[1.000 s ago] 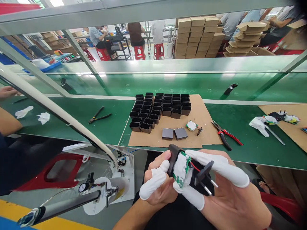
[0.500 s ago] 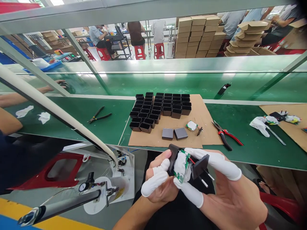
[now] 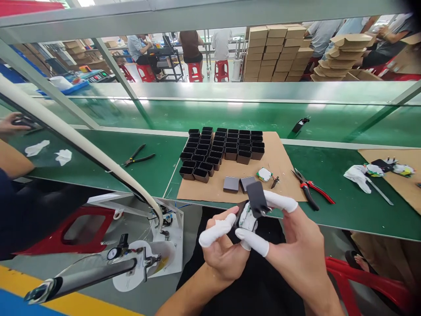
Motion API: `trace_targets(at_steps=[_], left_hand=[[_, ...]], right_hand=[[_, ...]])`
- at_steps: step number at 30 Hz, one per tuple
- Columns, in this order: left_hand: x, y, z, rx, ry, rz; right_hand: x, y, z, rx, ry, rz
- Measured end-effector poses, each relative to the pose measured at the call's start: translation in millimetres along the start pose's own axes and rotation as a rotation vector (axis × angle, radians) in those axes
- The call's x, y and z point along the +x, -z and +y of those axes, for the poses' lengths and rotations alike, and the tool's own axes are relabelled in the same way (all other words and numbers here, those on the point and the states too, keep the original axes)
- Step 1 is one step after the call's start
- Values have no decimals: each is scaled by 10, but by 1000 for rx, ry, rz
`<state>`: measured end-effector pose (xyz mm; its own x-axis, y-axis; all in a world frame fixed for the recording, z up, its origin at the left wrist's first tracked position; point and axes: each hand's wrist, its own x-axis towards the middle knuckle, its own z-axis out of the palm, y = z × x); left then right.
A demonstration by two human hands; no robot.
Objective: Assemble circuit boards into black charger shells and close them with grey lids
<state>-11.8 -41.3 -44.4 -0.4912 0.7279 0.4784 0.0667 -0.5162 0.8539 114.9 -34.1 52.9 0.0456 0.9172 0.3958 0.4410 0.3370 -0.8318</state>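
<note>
My left hand point(image 3: 225, 250), with white finger cots, is closed around a black plastic housing point(image 3: 241, 211). A green circuit board point(image 3: 247, 218) smeared with white paste sits partly in the housing's mouth. Wired to the board, a black plug cover point(image 3: 257, 198) with metal pins stands tilted above it. My right hand point(image 3: 292, 241), also in finger cots, grips the board, thumb at its near side and forefinger behind the cover. Part of the board is hidden by the cover and fingers. Several open black housings point(image 3: 215, 149) stand in rows on the cardboard point(image 3: 210, 193) beyond my hands.
Two dark grey blocks point(image 3: 231, 184) and a loose board point(image 3: 264, 174) lie on the cardboard. Red-handled pliers point(image 3: 309, 188) are to the right, black-handled cutters point(image 3: 138, 157) to the left. A pale hose point(image 3: 82, 149) crosses the left side. A co-worker's arm point(image 3: 16, 160) is at far left.
The board has moved into the housing's mouth, and the plug cover has swung up to stand above it. My right hand has shifted left and turned. The co-worker's hand has moved left.
</note>
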Motion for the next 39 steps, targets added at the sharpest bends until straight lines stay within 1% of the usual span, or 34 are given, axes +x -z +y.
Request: trace_targets(at_steps=[1, 2, 3, 6, 9, 12, 14, 16, 19, 21, 23, 26, 29, 33, 36, 38, 39], left_hand=[[43, -26, 73, -9, -6, 21], [92, -40, 142, -13, 29, 25], [147, -41, 205, -16, 103, 15], [319, 18, 331, -63, 409, -68], [474, 113, 366, -164, 583, -172], [607, 180, 354, -279, 747, -290], [690, 201, 338, -315, 831, -348], [768, 209, 322, -319, 847, -415], [862, 207, 303, -330, 762, -558], [897, 192, 297, -334, 708, -613], [906, 167, 295, -337, 694, -601], [881, 123, 290, -342, 718, -522], [840, 89, 284, -333, 746, -457], [820, 67, 302, -332, 788, -440], [827, 63, 336, -338, 861, -434], [819, 74, 349, -347, 923, -430], [805, 85, 348, -353, 923, -427]], right_hand=[[12, -16, 46, 25, -34, -9], [20, -29, 99, 64, -61, -23], [20, -40, 157, 116, -80, -40], [-33, -48, 347, 293, -107, -99], [-133, -22, 514, 388, -87, -162], [-191, 10, 617, 382, -23, -234], [-186, 16, 649, 376, -15, -248], [-159, 7, 661, 412, -54, -216], [-115, -22, 657, 528, -141, -132], [-95, -42, 644, 597, -190, -95], [-83, -59, 625, 630, -241, -87], [-69, -77, 607, 640, -298, -100], [-55, -81, 612, 638, -321, -91], [-32, -56, 633, 608, -328, -101], [-22, -25, 646, 568, -273, -119], [-31, -16, 650, 545, -183, -137], [-41, -20, 650, 539, -137, -145]])
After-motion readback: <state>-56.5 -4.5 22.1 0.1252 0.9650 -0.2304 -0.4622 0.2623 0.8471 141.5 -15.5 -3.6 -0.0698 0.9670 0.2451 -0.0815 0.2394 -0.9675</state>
